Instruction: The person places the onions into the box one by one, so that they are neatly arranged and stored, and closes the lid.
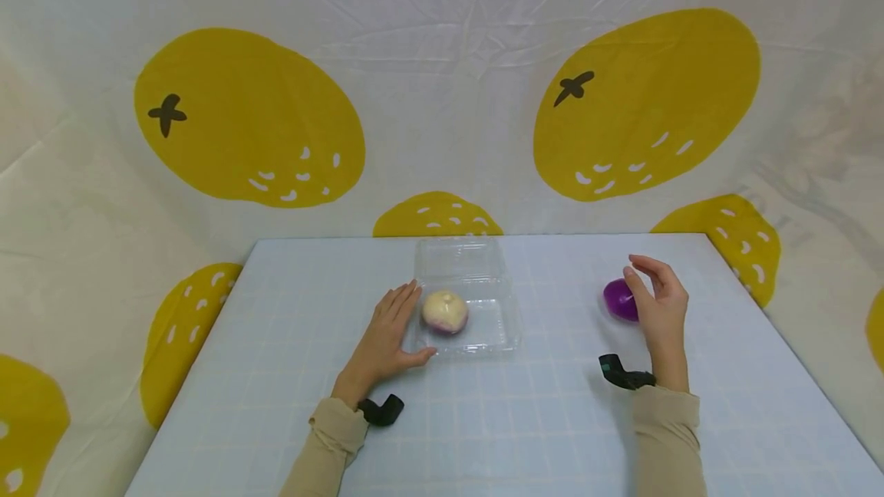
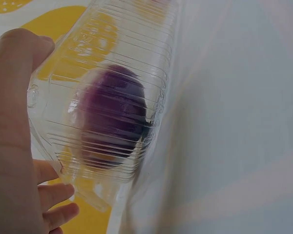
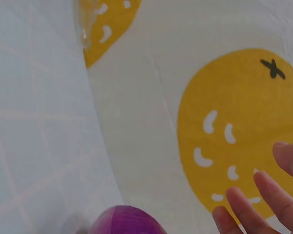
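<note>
In the head view, the clear box (image 1: 496, 328) is mid-table (image 1: 525, 420), its lid (image 1: 459, 258) folded back to the far side. The turnip (image 1: 445, 311) sits in the left part of its base, pale top up. The left hand (image 1: 383, 340) is spread along the box's left side, fingertips at the edge, thumb near its near left corner. To the right, apart from the box, the onion (image 1: 617, 300) lies on the table, with the right hand (image 1: 666, 313) at its right side, thumb and fingers apart. The step in hand seems to be work at the onion while the left hand steadies the box; I cannot tell whether the right hand is arriving or leaving. To grip the onion would call for thumb and fingers round it.

The left wrist view adds what the head view hides: the turnip's purple underside through the ribbed wall, with thumb and fingers wide apart across the box.

The right wrist view shows only part of the onion, at the bottom edge, and a gap between it and the spread fingers, which pinch nothing.
</note>
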Demonstrator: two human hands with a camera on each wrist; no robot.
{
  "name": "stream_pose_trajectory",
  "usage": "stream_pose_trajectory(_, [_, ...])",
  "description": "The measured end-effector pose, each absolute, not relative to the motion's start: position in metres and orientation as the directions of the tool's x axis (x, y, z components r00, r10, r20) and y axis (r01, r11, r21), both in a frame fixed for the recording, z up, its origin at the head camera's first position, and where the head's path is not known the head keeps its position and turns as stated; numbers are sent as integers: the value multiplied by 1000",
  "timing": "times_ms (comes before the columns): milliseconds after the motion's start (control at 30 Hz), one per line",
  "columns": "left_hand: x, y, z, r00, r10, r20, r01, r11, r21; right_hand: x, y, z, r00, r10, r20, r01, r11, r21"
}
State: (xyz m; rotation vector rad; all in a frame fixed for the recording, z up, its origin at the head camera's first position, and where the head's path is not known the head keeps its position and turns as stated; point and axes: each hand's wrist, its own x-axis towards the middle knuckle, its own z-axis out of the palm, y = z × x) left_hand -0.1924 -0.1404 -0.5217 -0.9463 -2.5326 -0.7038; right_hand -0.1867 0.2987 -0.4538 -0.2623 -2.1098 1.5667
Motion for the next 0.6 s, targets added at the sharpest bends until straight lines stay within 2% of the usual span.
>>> stream_pose_trajectory(300, [-193,-141,-523,-707,509,490,691,647,324,-180,320,-461,-866,493,84,78,299,-951])
stream_pose_trajectory(600, [-194,-140,-523,-706,508,493,692,642,330,-179,332,-477,-891,440,-111,239,248,-939])
